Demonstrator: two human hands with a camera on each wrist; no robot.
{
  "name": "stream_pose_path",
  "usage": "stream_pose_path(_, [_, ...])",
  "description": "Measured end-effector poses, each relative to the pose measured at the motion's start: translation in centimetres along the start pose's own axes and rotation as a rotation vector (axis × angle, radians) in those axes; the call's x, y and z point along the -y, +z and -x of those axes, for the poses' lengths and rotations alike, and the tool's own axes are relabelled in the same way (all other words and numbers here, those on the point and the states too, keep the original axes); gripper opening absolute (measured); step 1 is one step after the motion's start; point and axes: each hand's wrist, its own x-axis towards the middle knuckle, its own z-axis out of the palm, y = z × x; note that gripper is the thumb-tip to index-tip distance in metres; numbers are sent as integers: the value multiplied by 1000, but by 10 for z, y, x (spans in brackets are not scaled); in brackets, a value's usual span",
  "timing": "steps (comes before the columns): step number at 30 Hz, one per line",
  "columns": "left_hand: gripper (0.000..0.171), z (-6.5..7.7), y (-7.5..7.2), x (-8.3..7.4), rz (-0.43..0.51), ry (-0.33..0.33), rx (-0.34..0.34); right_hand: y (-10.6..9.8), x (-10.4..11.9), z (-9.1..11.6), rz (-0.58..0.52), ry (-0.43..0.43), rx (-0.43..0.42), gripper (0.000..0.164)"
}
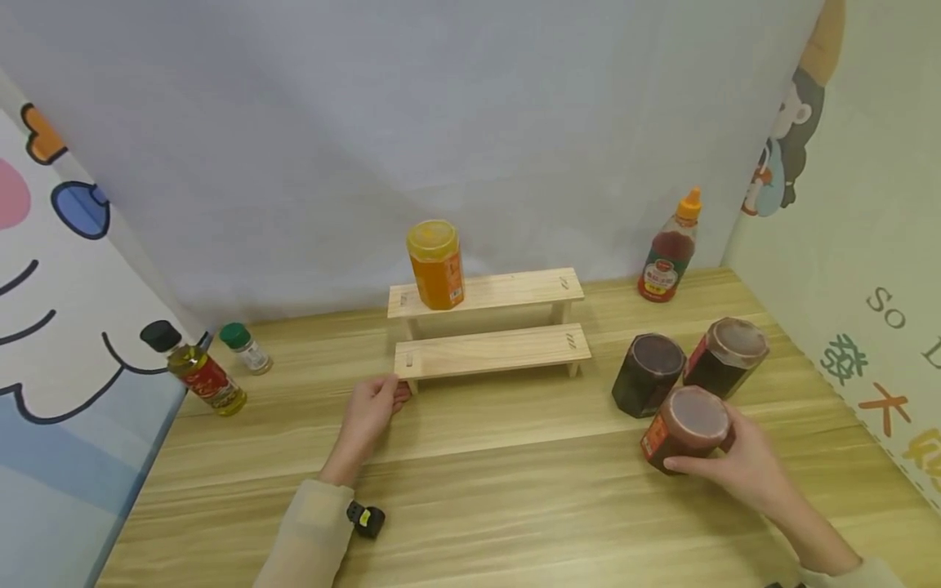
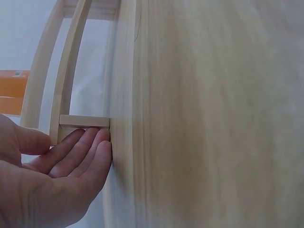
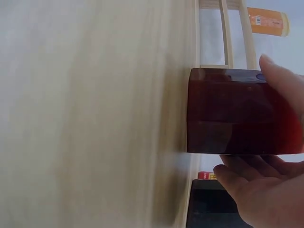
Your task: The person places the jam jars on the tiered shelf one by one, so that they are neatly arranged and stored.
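My left hand (image 1: 370, 412) is at the left end of a two-step wooden shelf (image 1: 488, 353). Its thumb lies on the lower step's plank and its fingers against the leg (image 2: 85, 121), gripping that corner. My right hand (image 1: 750, 465) grips a dark red jar (image 1: 687, 430), thumb on one side and fingers on the other. Whether its base touches the table, I cannot tell. Two more dark jars, one (image 1: 648, 376) behind it and another (image 1: 726, 357) to the right, stand close by. On the upper step sits an orange-yellow jar (image 1: 436, 265) with a yellow lid.
An oil bottle (image 1: 206, 380) with a black cap and a small green-capped shaker (image 1: 246, 349) stand at the table's left. A red sauce bottle (image 1: 665, 260) with an orange nozzle is at the back right. Hanging cloths (image 1: 470, 122) border the wooden table (image 1: 478, 506).
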Motion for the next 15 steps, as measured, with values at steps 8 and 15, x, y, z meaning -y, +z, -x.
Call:
stream_pose_path(8, [39,0,1,0,-7,1,-14,1,-1,0,-9,12,-33,82])
stream_pose_path(15, [40,2,0,-2,-16,-2,-15,3,-1,1,-107,33,-57,76])
